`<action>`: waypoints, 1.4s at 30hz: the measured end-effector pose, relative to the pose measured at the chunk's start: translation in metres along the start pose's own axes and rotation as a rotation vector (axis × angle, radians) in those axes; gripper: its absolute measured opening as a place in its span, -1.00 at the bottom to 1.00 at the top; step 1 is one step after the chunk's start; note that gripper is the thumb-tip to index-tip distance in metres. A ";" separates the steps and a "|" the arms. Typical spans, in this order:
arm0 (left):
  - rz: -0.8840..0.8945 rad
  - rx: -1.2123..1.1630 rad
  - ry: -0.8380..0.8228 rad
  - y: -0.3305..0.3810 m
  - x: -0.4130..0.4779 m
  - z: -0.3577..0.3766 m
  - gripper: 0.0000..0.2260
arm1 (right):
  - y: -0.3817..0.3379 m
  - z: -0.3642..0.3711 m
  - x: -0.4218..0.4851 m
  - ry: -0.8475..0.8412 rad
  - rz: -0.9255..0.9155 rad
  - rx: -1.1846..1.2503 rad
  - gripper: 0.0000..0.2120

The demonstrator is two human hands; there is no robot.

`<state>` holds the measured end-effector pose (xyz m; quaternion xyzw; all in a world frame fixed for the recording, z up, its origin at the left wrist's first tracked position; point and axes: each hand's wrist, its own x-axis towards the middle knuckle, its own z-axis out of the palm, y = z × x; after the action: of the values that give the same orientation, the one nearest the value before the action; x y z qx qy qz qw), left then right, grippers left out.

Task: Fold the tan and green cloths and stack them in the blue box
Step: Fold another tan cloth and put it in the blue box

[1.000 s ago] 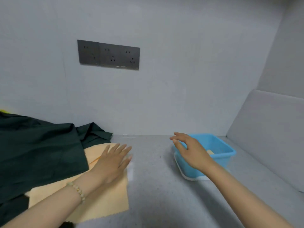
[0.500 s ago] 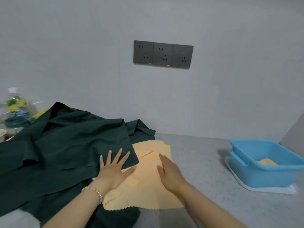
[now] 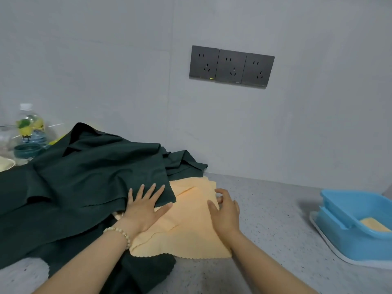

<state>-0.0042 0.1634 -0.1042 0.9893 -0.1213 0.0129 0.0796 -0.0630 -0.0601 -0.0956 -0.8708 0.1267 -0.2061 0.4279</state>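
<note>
Left hand lay flat, fingers spread, across the green cloth edge and the tan cloth. Right hand sat at the tan cloth's right edge, fingers bent; grip unclear. Blue box stood well apart at right, folded tan piece inside.

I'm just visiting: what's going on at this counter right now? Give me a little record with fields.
Surface: grey speckled countertop
Left hand: flat, fingers spread, resting where the green cloth overlaps the tan cloth
Right hand: at the tan cloth's right edge, fingers bent; grip unclear
Tan cloth: lying flat, not yet folded
Green cloth: large rumpled heap on the left
Blue box: on the right, holding a folded tan piece
Background: water bottle far left, wall sockets
</note>
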 end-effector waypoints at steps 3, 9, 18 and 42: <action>0.081 -0.060 0.137 0.021 -0.014 -0.012 -0.35 | -0.009 -0.022 -0.002 -0.004 -0.037 0.115 -0.81; 0.208 -0.131 0.184 0.075 -0.042 -0.038 -0.38 | -0.018 -0.089 -0.023 -0.032 -0.253 0.078 -0.80; 0.266 -0.183 0.023 0.123 -0.081 -0.020 -0.38 | 0.048 -0.209 -0.082 -0.058 -0.169 -0.304 -0.79; 0.418 -0.338 0.218 0.134 -0.123 0.011 -0.46 | 0.087 -0.133 -0.072 -0.413 -0.095 -0.753 -0.43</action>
<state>-0.1560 0.0628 -0.1004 0.9084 -0.3136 0.1151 0.2514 -0.1928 -0.1760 -0.1100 -0.9941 0.0645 0.0135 0.0866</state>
